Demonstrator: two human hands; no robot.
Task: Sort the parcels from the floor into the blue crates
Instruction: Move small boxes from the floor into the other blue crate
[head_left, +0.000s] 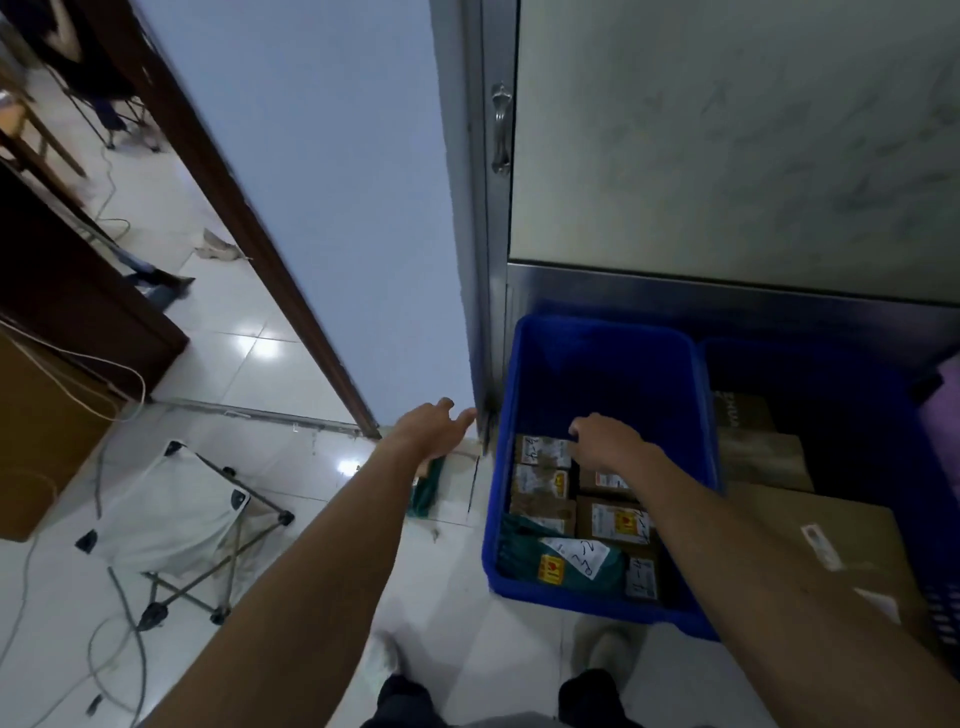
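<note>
A blue crate (597, 364) stands on the floor against the metal door frame. It holds several small brown box parcels (540, 499) and a green bag parcel (566, 564) with a white label. My right hand (605, 434) reaches down into this crate, fingers curled over the far boxes; whether it grips one is hidden. My left hand (434, 423) stretches out left of the crate, fingers spread and holding nothing, above a green parcel (428, 491) lying on the floor tiles. A second blue crate (831, 374) at the right holds larger cardboard boxes (763, 452).
A big cardboard box (831, 540) lies at the right edge over the second crate. A white folding stool (176, 514) and loose cables (119, 639) sit on the floor at the left. The blue wall and door frame (488, 260) stand straight ahead. My feet show at the bottom.
</note>
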